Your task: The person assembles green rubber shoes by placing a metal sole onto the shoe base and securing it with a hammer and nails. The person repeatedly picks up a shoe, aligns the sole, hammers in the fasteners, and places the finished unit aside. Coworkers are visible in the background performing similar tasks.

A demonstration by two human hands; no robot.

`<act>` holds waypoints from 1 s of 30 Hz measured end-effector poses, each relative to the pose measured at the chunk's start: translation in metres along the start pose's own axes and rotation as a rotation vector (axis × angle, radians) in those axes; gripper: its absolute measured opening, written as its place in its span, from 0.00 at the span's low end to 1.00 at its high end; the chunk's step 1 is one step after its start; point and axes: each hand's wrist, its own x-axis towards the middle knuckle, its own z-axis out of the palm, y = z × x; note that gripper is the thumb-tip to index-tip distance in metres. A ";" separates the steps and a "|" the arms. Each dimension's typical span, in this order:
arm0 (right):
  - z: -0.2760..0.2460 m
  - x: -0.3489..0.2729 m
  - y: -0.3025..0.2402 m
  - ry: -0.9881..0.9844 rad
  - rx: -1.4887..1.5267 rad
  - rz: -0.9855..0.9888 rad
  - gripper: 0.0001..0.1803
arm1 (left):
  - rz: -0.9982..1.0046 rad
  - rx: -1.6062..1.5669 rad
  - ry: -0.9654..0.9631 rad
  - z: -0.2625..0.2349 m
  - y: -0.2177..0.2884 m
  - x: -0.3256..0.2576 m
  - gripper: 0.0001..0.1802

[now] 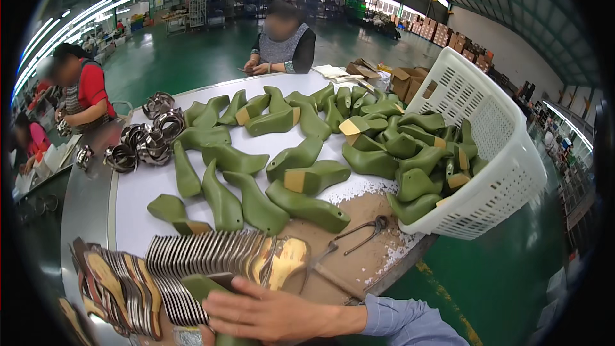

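Observation:
At the lower edge, a green shoe last [200,286] lies under my right hand [259,311], whose fingers close over it. A dark, thin sole-shaped piece [225,279] shows on the last beside my fingertips. Of my left hand [206,334] only a bit of skin shows low beside the last; its fingers are hidden. Just beyond stands a row of insoles [205,253] on edge, with another stack of insoles [122,282] to the left. Pincers [368,234] and a hammer [339,280] with a wooden handle rest on the brown board at the right.
Many green shoe lasts [250,198] cover the white table. More spill from a tipped white plastic basket [506,179] at the right edge. Metal bands [150,134] are heaped at the left. Co-workers [282,45] stand across the table and at far left.

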 end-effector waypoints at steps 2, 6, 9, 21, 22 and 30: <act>0.006 -0.021 -0.029 0.053 0.000 0.277 0.36 | 0.048 -0.027 -0.071 -0.018 -0.014 -0.018 0.26; 0.050 -0.094 -0.119 0.139 1.115 0.665 0.42 | 0.163 -0.024 -0.106 -0.044 -0.044 -0.059 0.28; 0.099 -0.154 -0.191 0.160 1.547 0.880 0.41 | 0.324 0.059 -0.006 -0.043 -0.069 -0.095 0.40; 0.086 -0.106 -0.141 0.175 0.507 0.373 0.38 | 1.037 0.305 0.185 -0.041 0.007 -0.143 0.18; 0.100 -0.108 -0.137 0.112 0.516 0.415 0.37 | 1.025 0.298 0.245 -0.059 0.005 -0.138 0.18; 0.134 -0.113 -0.150 -0.022 0.308 0.324 0.33 | 0.829 0.481 0.581 -0.169 -0.018 -0.150 0.20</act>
